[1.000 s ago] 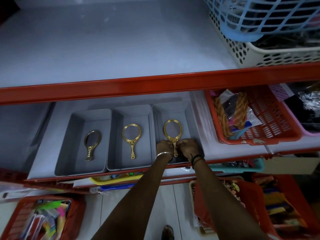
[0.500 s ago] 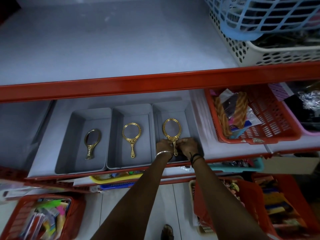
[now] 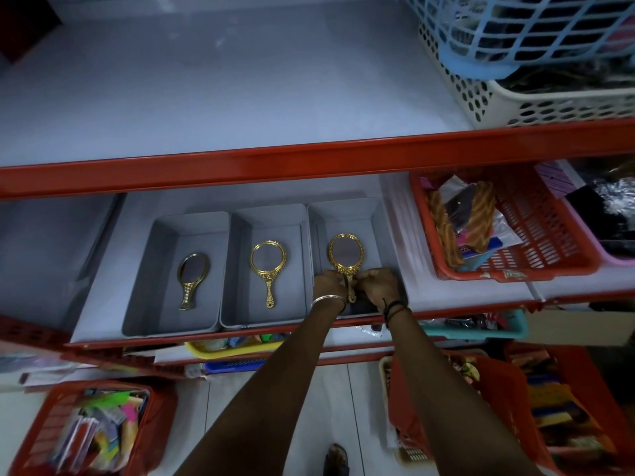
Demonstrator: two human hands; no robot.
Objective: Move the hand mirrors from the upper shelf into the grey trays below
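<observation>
Hands (image 3: 330, 282) (image 3: 377, 283) pinch mirror (image 3: 345, 253) handle; no legible writing.

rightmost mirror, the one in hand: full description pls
The gold hand mirror has an oval glass in an ornate, metal-looking frame with a short decorated handle. It lies face up in the right grey tray, glass toward the back, handle toward the person. The left hand and right hand both pinch the handle from either side.
</observation>
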